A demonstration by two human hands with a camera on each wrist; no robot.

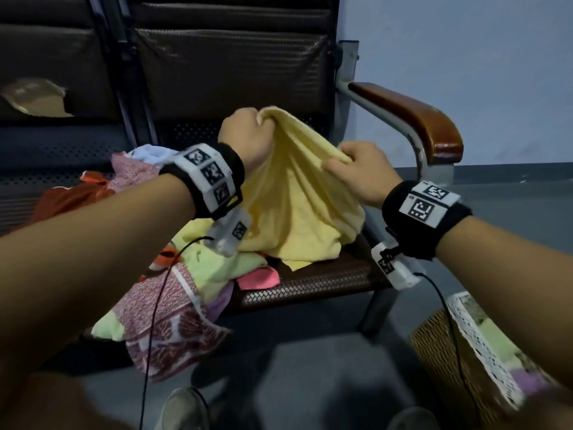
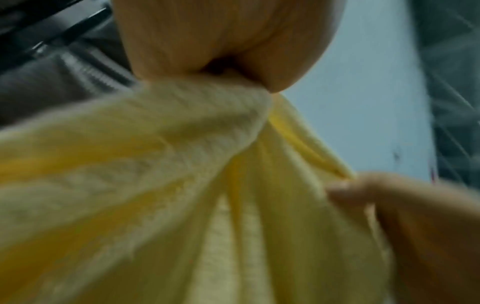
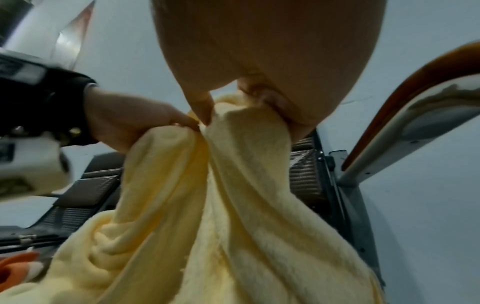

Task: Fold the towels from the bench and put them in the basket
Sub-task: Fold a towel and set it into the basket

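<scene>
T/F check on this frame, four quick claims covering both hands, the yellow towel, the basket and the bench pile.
1. Both hands grip the yellow towel. True: left hand and right hand each pinch its upper edge.
2. The yellow towel hangs clear of the bench. False: its lower part rests on the seat.
3. The basket stands on the bench. False: it is on the floor, lower right.
4. Other towels remain piled on the bench. True.

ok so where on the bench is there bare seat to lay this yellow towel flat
Bare woven seat shows between the yellow towel and the armrest. Left of it the towel pile crowds the seat and hangs over its front edge.
</scene>
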